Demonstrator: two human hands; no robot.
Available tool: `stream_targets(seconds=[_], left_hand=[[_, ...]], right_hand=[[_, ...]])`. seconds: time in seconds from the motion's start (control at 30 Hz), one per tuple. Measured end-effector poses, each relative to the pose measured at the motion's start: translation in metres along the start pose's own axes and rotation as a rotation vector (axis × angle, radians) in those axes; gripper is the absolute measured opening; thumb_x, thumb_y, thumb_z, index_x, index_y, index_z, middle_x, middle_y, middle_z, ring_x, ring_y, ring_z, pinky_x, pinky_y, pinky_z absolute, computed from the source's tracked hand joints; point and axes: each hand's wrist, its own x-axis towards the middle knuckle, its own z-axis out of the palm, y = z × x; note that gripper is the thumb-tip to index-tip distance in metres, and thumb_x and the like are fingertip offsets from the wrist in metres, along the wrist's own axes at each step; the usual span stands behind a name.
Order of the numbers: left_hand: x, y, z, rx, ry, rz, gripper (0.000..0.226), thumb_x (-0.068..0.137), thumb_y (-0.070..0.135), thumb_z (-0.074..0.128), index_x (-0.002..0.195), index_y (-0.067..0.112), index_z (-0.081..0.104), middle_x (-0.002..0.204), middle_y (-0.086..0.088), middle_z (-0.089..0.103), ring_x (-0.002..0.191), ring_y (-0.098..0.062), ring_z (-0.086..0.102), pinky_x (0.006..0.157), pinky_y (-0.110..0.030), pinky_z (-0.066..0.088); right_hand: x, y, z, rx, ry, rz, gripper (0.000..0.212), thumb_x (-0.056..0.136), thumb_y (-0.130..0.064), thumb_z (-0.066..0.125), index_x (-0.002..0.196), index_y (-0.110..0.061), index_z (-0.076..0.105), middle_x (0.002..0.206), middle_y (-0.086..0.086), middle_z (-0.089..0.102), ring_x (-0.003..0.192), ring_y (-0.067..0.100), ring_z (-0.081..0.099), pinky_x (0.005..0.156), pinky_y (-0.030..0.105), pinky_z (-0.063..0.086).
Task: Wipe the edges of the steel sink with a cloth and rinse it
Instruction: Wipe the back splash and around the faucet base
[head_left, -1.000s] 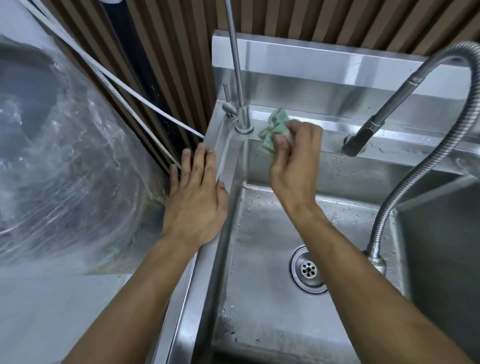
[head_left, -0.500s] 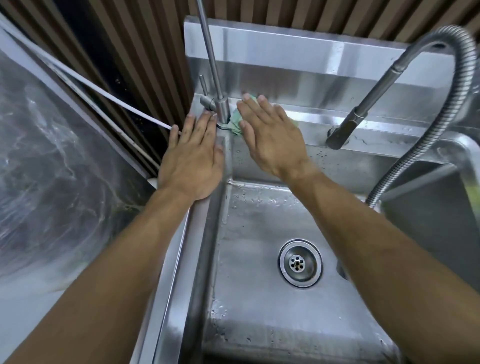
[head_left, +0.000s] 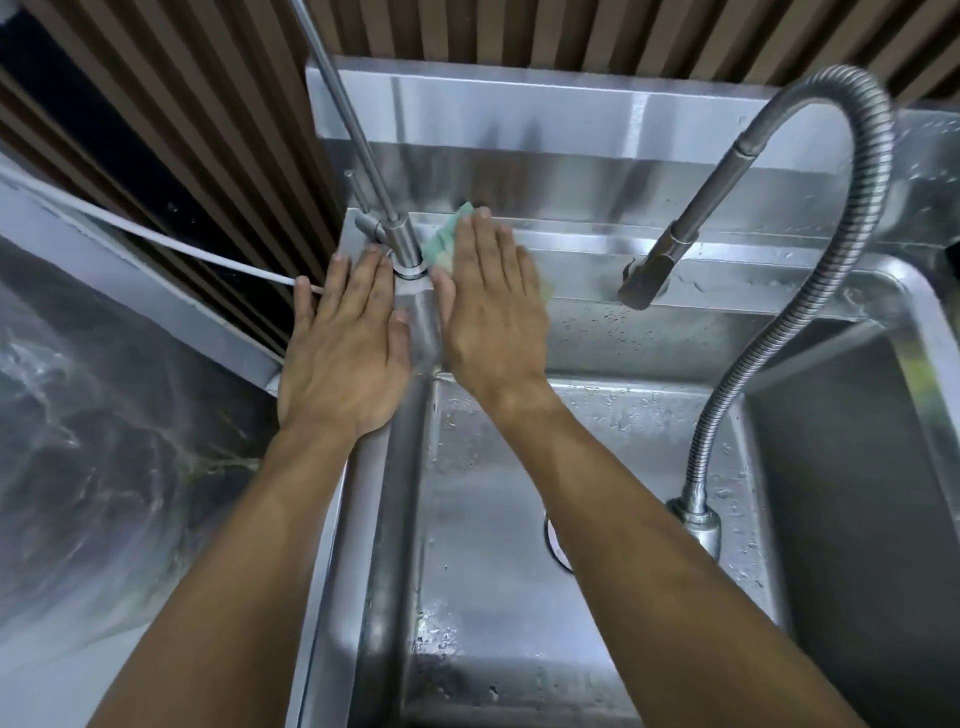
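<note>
- Right hand (head_left: 491, 306): laid flat, fingers straight and together, pressing the cloth (head_left: 448, 238) onto the back ledge of the sink (head_left: 587, 561). Nothing is pinched; the flat palm appears chosen to spread pressure over the ledge for wiping.
- Cloth: green, mostly hidden under the right palm. Only its far-left corner shows, just beside the base of the tap (head_left: 402, 244). A sliver may show at the hand's right edge; blur prevents confirmation.
- Left hand (head_left: 345, 338): flat on the sink's left rim, fingers straight, holding nothing, fingertips near the tap base. Judged to be a brace that steadies the body during the wipe.
- Tap: slim, upright, standing at the back-left corner between the two hands. Its base obstructs the ledge, which likely explains the cloth being worked close against it.
- Hose (head_left: 810, 291): flexible, arched over the basin, its nozzle hanging above the back ledge, well apart from both hands. No water seen running.
- Progress: wiping under way at the back-left corner; rinsing not yet started, in my judgement.
- Risk: the cloth may snag on the tap base.
</note>
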Motion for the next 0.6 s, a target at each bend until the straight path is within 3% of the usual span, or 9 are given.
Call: stream_targets(seconds=[0.07,0.17,0.23,0.3,0.43,0.5,0.6], left_hand=[[0.000,0.000,-0.001,-0.008,-0.008,-0.001,0.059,0.110,0.037,0.014,0.166,0.019,0.003,0.173,0.007,-0.005,0.159,-0.016,-0.010,0.128,-0.043,-0.011],[0.002,0.000,0.000,0.005,-0.016,-0.008,0.060,0.109,0.038,0.011,0.166,0.020,0.000,0.173,0.008,-0.008,0.159,-0.015,-0.012,0.128,-0.044,-0.012],[0.003,-0.001,0.002,-0.003,-0.010,-0.012,0.061,0.109,0.037,0.013,0.166,0.020,0.001,0.173,0.008,-0.006,0.159,-0.015,-0.011,0.128,-0.044,-0.011],[0.003,-0.001,0.003,-0.014,0.005,-0.009,0.061,0.109,0.037,0.016,0.166,0.019,0.004,0.173,0.008,-0.003,0.160,-0.017,-0.008,0.129,-0.045,-0.009],[0.002,-0.003,0.005,-0.012,0.011,0.012,0.061,0.109,0.036,0.017,0.166,0.019,0.004,0.173,0.007,-0.003,0.160,-0.017,-0.007,0.129,-0.045,-0.009],[0.001,-0.003,0.005,-0.014,0.018,0.018,0.061,0.109,0.036,0.018,0.166,0.019,0.004,0.173,0.008,-0.004,0.160,-0.017,-0.008,0.128,-0.044,-0.011],[0.002,-0.004,0.007,-0.028,0.027,0.029,0.061,0.109,0.035,0.019,0.166,0.019,0.006,0.173,0.008,-0.003,0.160,-0.018,-0.007,0.128,-0.045,-0.010]], right_hand=[[-0.002,0.028,-0.002,-0.062,0.108,0.112,0.058,0.110,-0.038,0.031,0.155,-0.003,0.041,0.160,0.015,0.042,0.149,0.032,0.038,0.124,0.043,0.026],[0.000,0.043,-0.007,-0.085,0.149,0.378,0.060,0.110,-0.036,0.029,0.156,0.002,0.033,0.164,0.020,0.033,0.153,0.036,0.030,0.125,0.049,0.026],[0.004,0.033,-0.002,-0.054,0.203,0.460,0.058,0.110,-0.034,0.032,0.156,0.001,0.034,0.163,0.020,0.034,0.151,0.038,0.033,0.123,0.050,0.027],[0.004,0.029,0.001,-0.016,0.232,0.388,0.056,0.109,-0.035,0.036,0.157,-0.005,0.037,0.163,0.019,0.035,0.149,0.039,0.035,0.124,0.049,0.025],[-0.008,0.062,-0.013,-0.023,0.101,-0.068,0.060,0.108,-0.039,0.037,0.160,-0.010,0.033,0.168,0.012,0.026,0.158,0.032,0.018,0.129,0.044,0.016],[-0.006,0.081,-0.019,-0.054,0.079,-0.238,0.056,0.108,-0.038,0.040,0.158,-0.011,0.038,0.166,0.008,0.033,0.157,0.031,0.021,0.128,0.045,0.019],[-0.003,0.079,-0.012,-0.077,0.124,-0.147,0.051,0.108,-0.041,0.041,0.152,-0.017,0.049,0.160,0.003,0.044,0.152,0.032,0.035,0.124,0.047,0.026]])
